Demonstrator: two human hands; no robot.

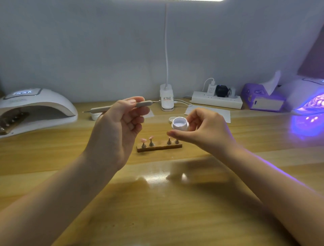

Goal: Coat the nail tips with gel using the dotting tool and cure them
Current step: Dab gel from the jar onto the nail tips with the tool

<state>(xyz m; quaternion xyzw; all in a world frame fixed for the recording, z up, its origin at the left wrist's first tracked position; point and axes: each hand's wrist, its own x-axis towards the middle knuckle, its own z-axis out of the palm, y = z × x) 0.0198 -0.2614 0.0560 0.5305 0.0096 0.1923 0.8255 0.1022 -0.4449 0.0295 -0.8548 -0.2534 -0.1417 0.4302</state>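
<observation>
We're pinching the dotting tool (pixel 121 106) in the left hand (pixel 121 126), axis lying left-right. Right hand (pixel 201 130) is gripping the open gel jar (pixel 180 125), just right of the tool; nail tips (pixel 148 138) are sitting on the table (pixel 157 202) below.

- The scene was moderately bright, with soft white light coming from the flat lamp head (pixel 196 0) at the top edge.
- The glossy light-brown wooden table (pixel 157 210) showed a pale glare patch near the centre, with blurred arm shadows beside it.
- The white dome-shaped curing lamp at the right edge (pixel 308 100) threw strong violet light on the table and along one forearm.
- The whole picture was slightly soft, and the edges were curved by the wide lens.
</observation>
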